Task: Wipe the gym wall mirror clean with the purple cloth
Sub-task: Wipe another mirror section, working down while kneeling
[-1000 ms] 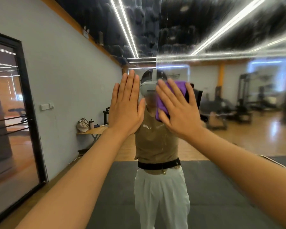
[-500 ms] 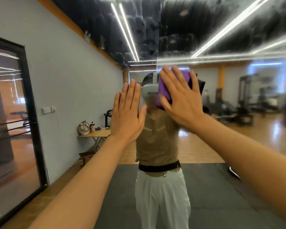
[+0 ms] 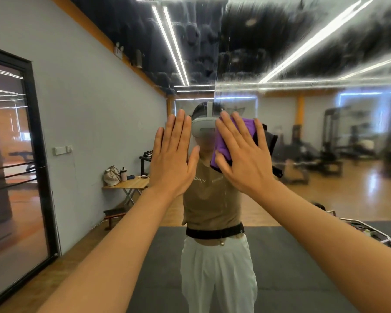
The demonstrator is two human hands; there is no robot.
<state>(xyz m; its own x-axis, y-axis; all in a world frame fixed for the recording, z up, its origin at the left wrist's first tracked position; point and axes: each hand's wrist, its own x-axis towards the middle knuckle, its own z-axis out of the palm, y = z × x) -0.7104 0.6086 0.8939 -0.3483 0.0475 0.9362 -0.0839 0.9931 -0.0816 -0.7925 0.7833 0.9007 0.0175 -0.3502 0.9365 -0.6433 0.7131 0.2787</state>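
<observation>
Up close, right hand [image 3: 244, 159] flat, pressing purple cloth [image 3: 222, 145] on mirror [image 3: 303, 132], left hand [image 3: 173, 154] flat with straight fingers on glass beside it.

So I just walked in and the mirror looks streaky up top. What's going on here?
A person is wiping the gym wall mirror. Their right hand presses the purple cloth flat against the glass with straight fingers, while the left hand rests open on the mirror beside it. Smears show across the upper glass.
</observation>
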